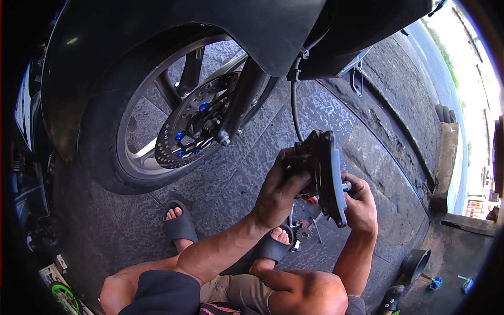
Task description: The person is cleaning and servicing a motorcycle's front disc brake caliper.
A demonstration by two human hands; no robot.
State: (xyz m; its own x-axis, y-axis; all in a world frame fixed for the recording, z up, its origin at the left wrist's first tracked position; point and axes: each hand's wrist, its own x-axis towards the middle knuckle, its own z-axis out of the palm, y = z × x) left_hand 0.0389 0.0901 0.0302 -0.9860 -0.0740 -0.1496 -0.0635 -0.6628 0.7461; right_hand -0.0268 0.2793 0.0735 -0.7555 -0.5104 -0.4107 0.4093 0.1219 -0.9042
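Note:
A dark brake caliper (326,173) hangs off the wheel, raised in front of me on its black brake hose (295,100). My left hand (283,184) is closed around its left side, thumb pressed on the body. At the caliper's right face, my right hand (361,205) pinches close to a short silver metal cylinder (346,186); its fingertips are partly hidden, so its exact grip is unclear. Left of the hands is a motorcycle front wheel (102,157), with a drilled brake disc (167,144) fixed by blue bolts. The dark fork leg (242,102) stands beside the disc.
Black bodywork (157,16) overhangs the wheel. Loose metal parts and tools (303,231) lie on the dark tiled floor (210,205) below the caliper, near my sandalled foot (273,247). A black round container (416,264) stands at the lower right, beside a dark clog (392,298).

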